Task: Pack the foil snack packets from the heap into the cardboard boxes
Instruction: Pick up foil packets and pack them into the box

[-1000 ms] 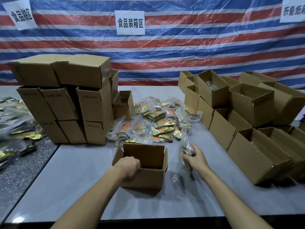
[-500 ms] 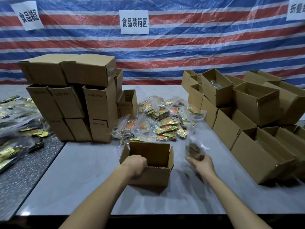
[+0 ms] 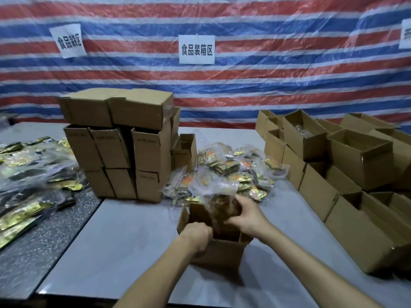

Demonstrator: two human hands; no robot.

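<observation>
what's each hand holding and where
Right hand grips the clear bag of packets by its right side; left hand grips the near rim of the open box.

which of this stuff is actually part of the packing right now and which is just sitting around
In the job: near box gripped by the left hand; clear bag of packets in the right hand; packet heap; open boxes at right.
Lying about: stacked boxes at left; loose packets on the dark table; wall signs.

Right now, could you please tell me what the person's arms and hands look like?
The left hand and right hand are bare: no gloves or watch show. The left forearm and right forearm are bare too, with no sleeves in view.
</observation>
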